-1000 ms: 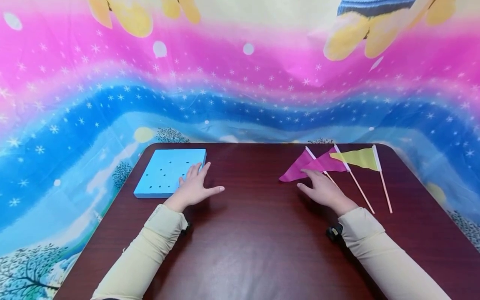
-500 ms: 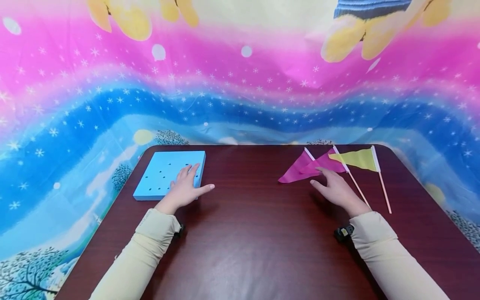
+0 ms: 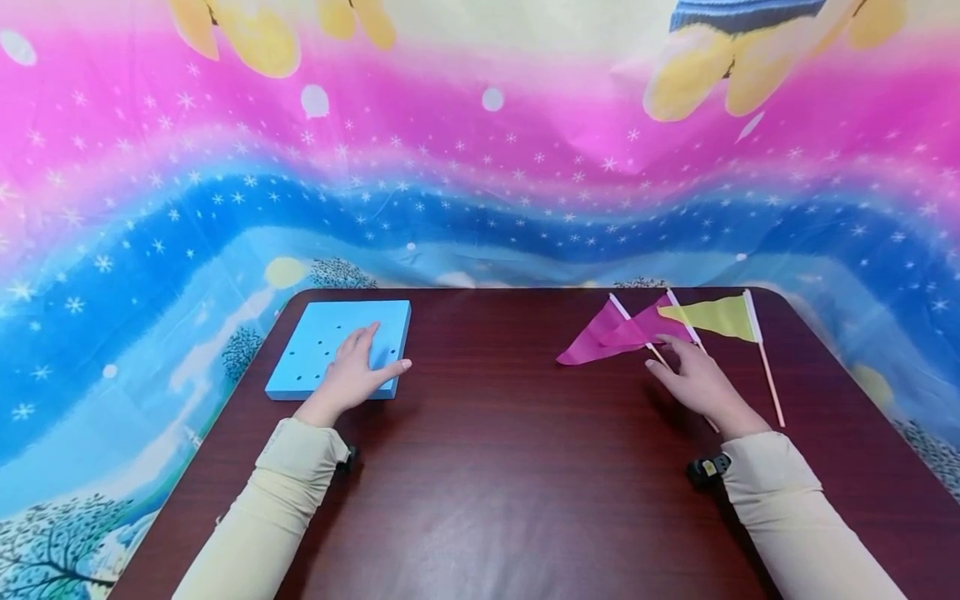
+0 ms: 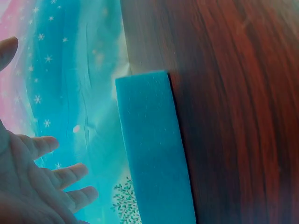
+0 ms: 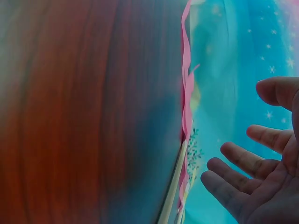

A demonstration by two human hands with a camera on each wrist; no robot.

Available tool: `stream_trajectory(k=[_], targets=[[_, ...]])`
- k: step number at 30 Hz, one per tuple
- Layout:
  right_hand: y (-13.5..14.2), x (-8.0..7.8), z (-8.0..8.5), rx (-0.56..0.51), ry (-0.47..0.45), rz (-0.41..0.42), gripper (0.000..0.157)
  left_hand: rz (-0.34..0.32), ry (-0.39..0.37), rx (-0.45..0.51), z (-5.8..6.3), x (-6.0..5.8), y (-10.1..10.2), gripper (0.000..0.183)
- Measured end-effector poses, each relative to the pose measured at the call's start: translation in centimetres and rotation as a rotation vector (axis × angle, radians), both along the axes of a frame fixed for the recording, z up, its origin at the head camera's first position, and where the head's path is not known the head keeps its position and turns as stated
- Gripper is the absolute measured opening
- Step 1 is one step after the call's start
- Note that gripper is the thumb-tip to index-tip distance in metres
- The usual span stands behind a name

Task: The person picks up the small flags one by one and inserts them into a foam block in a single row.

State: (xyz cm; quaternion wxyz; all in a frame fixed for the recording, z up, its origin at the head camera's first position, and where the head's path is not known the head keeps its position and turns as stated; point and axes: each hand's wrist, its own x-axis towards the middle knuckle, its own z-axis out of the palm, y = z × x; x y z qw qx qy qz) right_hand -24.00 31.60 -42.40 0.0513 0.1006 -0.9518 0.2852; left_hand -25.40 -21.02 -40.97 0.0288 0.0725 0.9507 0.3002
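Note:
A light blue block with small dark holes in its top (image 3: 315, 329) lies at the back left of the table. My left hand (image 3: 347, 379) is raised above the block's near right part, fingers spread and holding nothing; the left wrist view shows the block's side face (image 4: 152, 144) beyond it. On the right lie two magenta pennant flags (image 3: 592, 337) that overlap, and a yellow pennant flag (image 3: 716, 318), all on thin wooden sticks. My right hand (image 3: 697, 379) hovers over the magenta flags' sticks, which it partly hides. In the right wrist view its fingers (image 5: 233, 179) are spread around nothing.
The dark reddish-brown table (image 3: 480, 467) has rounded back corners. A colourful printed cloth (image 3: 480, 192) with snowflakes hangs behind and around it. Both wrists carry small black cameras.
My left hand has moved left, further over the block. My right hand has shifted right along the flag sticks, uncovering more of the magenta cloth. The flags and block stay put.

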Motion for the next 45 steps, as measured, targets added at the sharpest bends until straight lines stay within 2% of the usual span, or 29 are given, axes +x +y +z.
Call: stream_trajectory(k=[9, 15, 23, 33, 36, 42, 45], targets=[[2.7, 0.6, -0.1, 0.004, 0.022, -0.047, 0.057, 0.004, 0.008, 0.017, 0.3, 0.5, -1.0, 0.097], [4.1, 0.7, 0.3, -0.001, 0.049, -0.081, 0.054, 0.010, -0.011, 0.058, 0.3, 0.3, -1.7, 0.098], [5.4, 1.3, 0.0, -0.030, -0.019, -0.111, 0.058, 0.030, -0.024, 0.079, 0.1, 0.3, -2.9, 0.100], [5.5, 1.9, -1.2, -0.037, -0.040, -0.153, 0.048, 0.096, -0.018, 0.097, 0.6, 0.5, -4.4, 0.101], [5.4, 2.0, -1.3, -0.070, -0.071, -0.134, 0.048, 0.110, -0.019, 0.103, 0.4, 0.6, -5.2, 0.102], [5.5, 2.0, -1.5, -0.239, -0.210, -0.121, 0.050, 0.137, -0.038, 0.144, 0.1, 0.6, -6.3, 0.101], [5.7, 1.9, -1.7, -0.306, -0.242, -0.126, 0.052, 0.148, -0.041, 0.154, -0.1, 0.5, -6.6, 0.101]])
